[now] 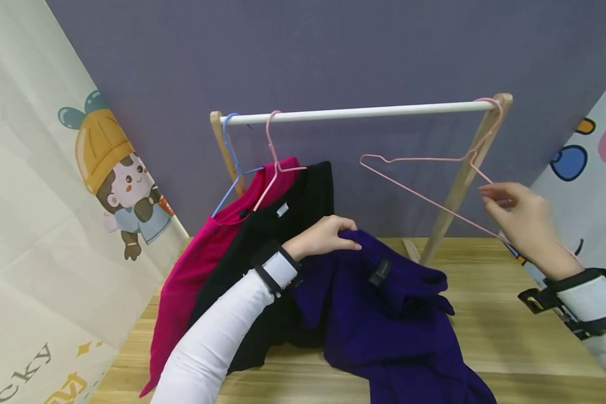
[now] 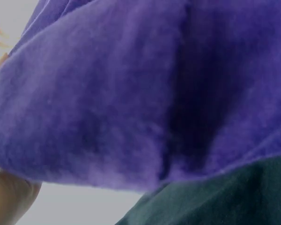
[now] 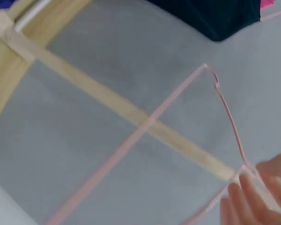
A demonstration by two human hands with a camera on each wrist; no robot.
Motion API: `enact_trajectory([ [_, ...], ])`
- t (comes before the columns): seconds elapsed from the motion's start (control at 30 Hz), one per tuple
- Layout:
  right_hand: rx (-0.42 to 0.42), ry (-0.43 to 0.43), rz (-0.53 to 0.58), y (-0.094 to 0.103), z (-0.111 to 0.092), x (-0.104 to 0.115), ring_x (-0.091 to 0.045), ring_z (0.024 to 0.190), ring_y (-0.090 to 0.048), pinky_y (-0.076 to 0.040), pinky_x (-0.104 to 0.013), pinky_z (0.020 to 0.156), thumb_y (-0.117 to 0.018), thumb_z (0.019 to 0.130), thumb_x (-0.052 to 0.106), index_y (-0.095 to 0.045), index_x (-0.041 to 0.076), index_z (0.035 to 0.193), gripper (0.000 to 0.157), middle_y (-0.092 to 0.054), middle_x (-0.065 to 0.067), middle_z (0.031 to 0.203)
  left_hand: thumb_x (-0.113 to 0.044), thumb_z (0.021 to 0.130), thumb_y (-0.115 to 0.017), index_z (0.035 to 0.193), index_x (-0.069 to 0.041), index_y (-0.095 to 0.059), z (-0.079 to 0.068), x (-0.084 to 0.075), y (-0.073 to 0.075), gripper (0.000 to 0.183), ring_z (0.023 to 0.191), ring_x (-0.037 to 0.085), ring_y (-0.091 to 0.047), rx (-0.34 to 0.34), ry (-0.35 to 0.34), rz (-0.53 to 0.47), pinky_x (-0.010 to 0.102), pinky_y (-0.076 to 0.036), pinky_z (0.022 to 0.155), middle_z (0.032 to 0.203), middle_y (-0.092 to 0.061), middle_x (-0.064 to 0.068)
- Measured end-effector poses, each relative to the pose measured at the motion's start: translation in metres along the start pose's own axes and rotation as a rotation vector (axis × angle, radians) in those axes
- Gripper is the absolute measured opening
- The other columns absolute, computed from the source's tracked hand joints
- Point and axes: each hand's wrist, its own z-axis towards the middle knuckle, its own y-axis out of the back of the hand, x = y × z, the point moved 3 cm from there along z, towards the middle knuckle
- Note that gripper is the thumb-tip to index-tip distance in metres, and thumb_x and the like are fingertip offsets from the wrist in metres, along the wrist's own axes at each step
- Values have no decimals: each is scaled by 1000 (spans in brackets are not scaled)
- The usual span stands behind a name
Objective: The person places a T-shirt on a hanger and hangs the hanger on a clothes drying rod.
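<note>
My left hand pinches the upper edge of a dark purple top, whose dark label faces up. The top drapes down onto the table, and its cloth fills most of the left wrist view. At the right end of the rack, a pink wire hanger has its hook over the rod and bears no clothing. My right hand holds this hanger by its near shoulder; in the right wrist view the wire runs between thumb and fingers.
A white rod on wooden legs forms the rack. On its left hang a magenta top on a blue hanger and a black top on another pink hanger. The wooden table lies below; printed cloths flank both sides.
</note>
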Motion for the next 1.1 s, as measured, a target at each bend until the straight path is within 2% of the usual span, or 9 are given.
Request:
enact_trajectory([
  [0.1,-71,-29,-6,12,6,-4,-38,87,-46,-38,-46,76,-50,82,-2,-52,-8,106,25,-52,-32,98,-19,77,-67,74,-12,-56,-1,0,-1,13,63,9,-44,0,2,2,23,-38,61,67,-50,-3],
  [0.23,9,-111,-45,18,10,-19,-50,94,-40,-32,-66,76,-50,83,0,-46,-12,110,29,-45,-38,104,-19,77,-67,74,-12,-57,-2,2,-1,12,64,9,-44,11,9,11,23,-38,62,67,-50,-3],
  [0.37,119,-166,-102,16,9,-33,-53,94,-39,-34,-68,74,-49,85,5,-43,-14,111,32,-44,-40,104,-19,78,-66,76,-12,-58,-3,2,-1,11,66,9,-45,58,23,10,23,-39,64,69,-52,-3],
  [0.5,152,-161,-118,13,7,-39,-53,88,-43,-38,-67,68,-48,86,5,-43,-15,109,31,-46,-41,98,-19,79,-65,80,-10,-59,-5,3,-2,10,68,10,-45,103,27,13,23,-40,67,73,-55,-3],
  [0.63,166,-167,-90,12,8,-40,-49,79,-51,-46,-53,56,-48,88,7,-47,-13,107,28,-51,-39,94,-19,79,-64,81,-11,-59,-6,5,-4,10,68,9,-45,131,27,25,22,-40,67,75,-56,-3],
  [0.73,174,-224,-31,12,10,-40,-22,68,-57,-44,-28,50,-46,91,15,-49,-10,108,31,-54,-35,92,-19,80,-64,81,-11,-59,-7,6,-6,9,68,9,-46,147,33,28,22,-40,67,75,-57,-3],
  [0.87,189,-308,34,12,12,-39,9,66,-39,-33,-12,49,-41,92,27,-49,-7,111,40,-53,-29,97,-19,81,-63,80,-12,-59,-9,8,-7,8,67,9,-46,170,43,32,23,-39,64,73,-55,-2],
  [0.93,190,-331,48,12,13,-38,7,70,-37,-32,-11,51,-41,92,31,-48,-6,113,43,-53,-23,99,-19,81,-63,80,-12,-59,-10,9,-8,8,66,10,-46,182,48,37,23,-39,63,72,-54,-2],
  [1.1,134,-357,109,15,19,-33,2,69,-39,-33,-9,53,-46,90,31,-50,-4,111,42,-49,11,84,-19,81,-62,80,-12,-60,-12,14,-8,7,66,10,-46,215,61,59,24,-39,63,71,-54,-2],
])
